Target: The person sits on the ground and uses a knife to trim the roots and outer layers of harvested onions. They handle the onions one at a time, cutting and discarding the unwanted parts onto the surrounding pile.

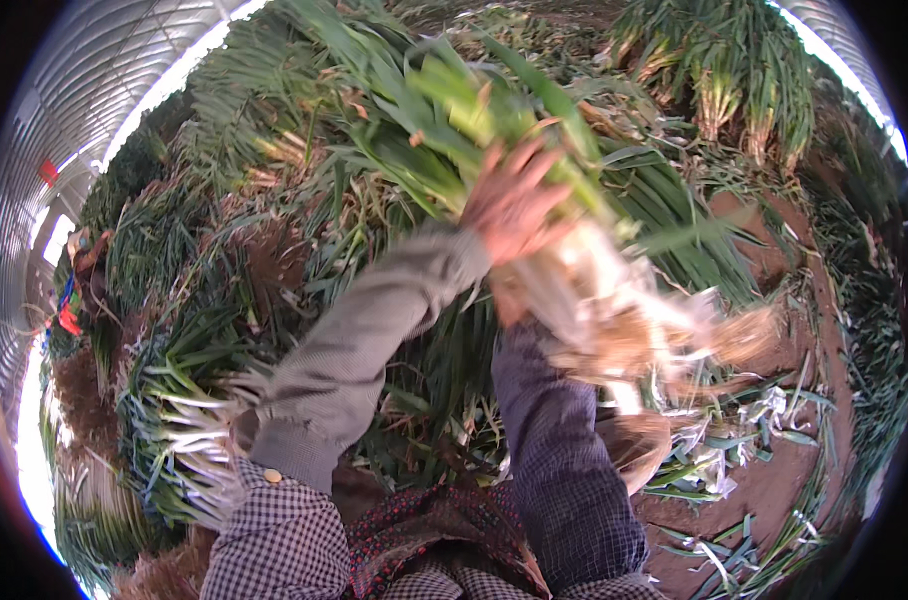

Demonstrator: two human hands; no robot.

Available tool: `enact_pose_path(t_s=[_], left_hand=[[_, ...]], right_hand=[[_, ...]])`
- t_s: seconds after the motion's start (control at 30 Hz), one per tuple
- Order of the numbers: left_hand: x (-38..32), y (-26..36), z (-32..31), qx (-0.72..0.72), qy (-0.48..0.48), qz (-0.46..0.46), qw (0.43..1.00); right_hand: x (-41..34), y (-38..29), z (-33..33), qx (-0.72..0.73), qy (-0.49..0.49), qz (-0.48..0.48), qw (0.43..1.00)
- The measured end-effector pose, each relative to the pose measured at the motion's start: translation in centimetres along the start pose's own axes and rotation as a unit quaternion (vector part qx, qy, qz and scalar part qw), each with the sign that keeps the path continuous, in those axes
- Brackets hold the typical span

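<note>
A thick bundle of green onions (574,277) is held up in front of me, blurred by motion. Its leaves reach toward the top of the view, while the white stalks and stringy roots point to the lower right. My left hand (515,201), in a grey sleeve, grips the bundle from above where stalk turns to leaf, its fingers spread across it. From below, my right hand (508,296) supports the stalks; most of it is hidden behind them. Under my forearms lie more dark green onion leaves (439,367).
Cleaned green onions (191,427) with white stalks lie at my left. Upright bundles (724,97) stand at the back right. Torn leaves and peelings (724,457) litter the bare soil (769,487). Another person (86,270) is at the far left, under the arched greenhouse roof (124,60).
</note>
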State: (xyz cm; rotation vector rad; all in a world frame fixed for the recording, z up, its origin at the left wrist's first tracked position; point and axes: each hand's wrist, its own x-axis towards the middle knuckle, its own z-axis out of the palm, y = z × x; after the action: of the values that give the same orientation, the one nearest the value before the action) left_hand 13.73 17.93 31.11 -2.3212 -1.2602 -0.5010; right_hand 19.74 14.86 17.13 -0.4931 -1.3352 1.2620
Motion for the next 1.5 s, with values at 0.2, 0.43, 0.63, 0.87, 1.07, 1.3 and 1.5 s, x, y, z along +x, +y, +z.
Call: enact_pose_path(t_s=[0.2,0.43,0.63,0.87,1.07,1.3,1.5], left_hand=[[-16.1,2.7,16.9,-0.173,-0.340,-0.256,0.888],[-21.9,1.0,19.4,-0.153,-0.206,-0.274,0.927],[-25.0,0.5,18.7,-0.254,-0.248,-0.321,0.878],[-28.7,-0.4,17.7,-0.297,-0.210,-0.373,0.853],[-28.1,-6.4,16.5,-0.558,0.003,-0.643,0.524],[-25.9,-6.2,14.2,-0.869,0.134,-0.458,0.128],[-29.5,-3.1,10.9,-0.776,0.064,-0.598,0.190]], right_hand=[[-14.0,5.2,-1.6,-0.112,-0.147,0.219,0.958],[-6.9,0.5,-4.3,-0.372,-0.099,-0.028,0.923],[-0.7,7.7,-3.3,-0.527,-0.143,0.083,0.834],[1.0,10.0,-1.1,-0.648,-0.256,0.085,0.712],[0.7,5.0,-0.9,-0.320,-0.204,0.288,0.879],[-8.1,-3.4,2.9,0.017,-0.113,0.487,0.866],[-13.8,-0.8,4.9,-0.161,-0.184,0.309,0.919]])
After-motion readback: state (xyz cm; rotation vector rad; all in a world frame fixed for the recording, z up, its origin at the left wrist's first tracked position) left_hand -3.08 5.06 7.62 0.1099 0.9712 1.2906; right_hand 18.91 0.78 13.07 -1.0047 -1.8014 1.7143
